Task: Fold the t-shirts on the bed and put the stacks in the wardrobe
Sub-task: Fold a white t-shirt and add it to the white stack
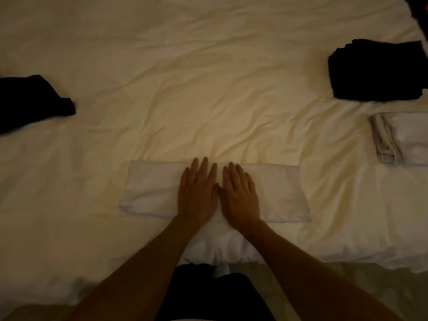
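A white t-shirt (152, 191), folded into a long horizontal strip, lies on the bed (208, 89) near its front edge. My left hand (198, 189) and my right hand (239, 193) lie flat side by side on the middle of the strip, fingers straight and pointing away from me. A stack of folded black t-shirts (375, 72) sits at the right. Just in front of it lies a stack of folded white t-shirts (403, 137). A loose black t-shirt (30, 103) lies at the left edge of the view, partly cut off.
The bed's white cover is wrinkled across the middle. Its front edge runs just below my wrists, with the floor (347, 288) and my dark clothing (208, 293) beneath. A dark shape (419, 10) fills the top right corner. No wardrobe is in view.
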Action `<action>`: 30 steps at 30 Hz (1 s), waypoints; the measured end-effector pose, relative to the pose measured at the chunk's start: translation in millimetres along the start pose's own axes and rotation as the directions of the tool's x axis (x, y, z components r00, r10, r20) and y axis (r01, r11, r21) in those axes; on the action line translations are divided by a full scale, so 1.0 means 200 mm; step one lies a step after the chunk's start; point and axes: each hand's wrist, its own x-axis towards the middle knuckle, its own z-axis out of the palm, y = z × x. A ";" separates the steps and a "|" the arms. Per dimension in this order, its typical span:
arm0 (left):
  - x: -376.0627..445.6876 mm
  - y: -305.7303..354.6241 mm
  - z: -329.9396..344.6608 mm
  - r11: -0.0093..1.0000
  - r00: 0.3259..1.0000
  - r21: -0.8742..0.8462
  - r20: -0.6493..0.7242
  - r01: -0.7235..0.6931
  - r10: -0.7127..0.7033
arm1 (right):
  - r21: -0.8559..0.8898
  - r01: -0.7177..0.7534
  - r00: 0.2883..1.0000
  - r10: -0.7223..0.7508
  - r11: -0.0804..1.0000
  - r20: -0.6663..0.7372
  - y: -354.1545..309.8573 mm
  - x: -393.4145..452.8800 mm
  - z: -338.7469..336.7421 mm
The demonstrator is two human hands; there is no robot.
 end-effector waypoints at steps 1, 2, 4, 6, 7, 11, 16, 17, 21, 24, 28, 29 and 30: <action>0.00 -0.06 0.03 1.000 1.000 0.007 0.004 0.011 -0.011 | -0.023 -0.031 0.999 0.031 0.999 0.011 0.05 0.01 0.01; -0.01 -0.14 0.05 1.000 1.000 0.017 0.004 0.026 -0.026 | -0.042 -0.069 0.997 0.070 0.997 0.013 0.12 0.02 0.02; -0.02 -0.29 0.05 0.994 0.995 0.050 -0.028 0.094 -0.093 | -0.081 -0.140 0.990 0.140 0.987 -0.008 0.29 0.02 0.00; -0.02 -0.42 0.02 0.978 0.977 0.059 -0.088 0.201 -0.196 | -0.135 -0.186 0.982 0.186 0.973 -0.012 0.45 0.01 -0.04; -0.03 -0.48 0.00 0.965 0.963 0.048 -0.099 0.258 -0.252 | -0.144 -0.213 0.977 0.214 0.966 -0.013 0.52 0.00 -0.06; -0.12 -0.64 -0.08 0.911 0.911 -0.095 -0.065 0.400 -0.407 | 0.006 -0.409 0.912 0.409 0.912 -0.008 0.64 -0.08 -0.15; -0.19 -0.61 -0.10 0.658 0.705 -0.376 -0.015 0.653 -0.709 | 0.351 -0.624 0.778 0.596 0.698 0.198 0.67 -0.12 -0.16; -0.19 -0.59 -0.10 0.621 0.684 -0.403 0.017 0.672 -0.729 | 0.406 -0.630 0.771 0.596 0.662 0.223 0.68 -0.10 -0.16; -0.27 -0.57 -0.10 0.712 0.754 -0.307 0.030 0.631 -0.656 | 0.563 -0.653 0.719 0.649 0.507 0.249 0.67 -0.09 -0.19; -0.34 -0.55 -0.09 0.793 0.817 -0.258 -0.022 0.552 -0.576 | 0.576 -0.685 0.670 0.696 0.446 0.258 0.66 -0.11 -0.19; -0.32 -0.57 -0.08 0.726 0.735 -0.252 -0.077 0.640 -0.674 | 0.587 -0.696 0.676 0.653 0.414 0.341 0.64 -0.16 -0.20; -0.31 -0.55 -0.08 0.755 0.744 -0.231 -0.154 0.613 -0.651 | 0.609 -0.679 0.696 0.623 0.409 0.357 0.64 -0.19 -0.20; -0.30 -0.51 -0.08 0.806 0.778 -0.211 -0.215 0.553 -0.590 | 0.630 -0.665 0.709 0.603 0.400 0.366 0.63 -0.22 -0.20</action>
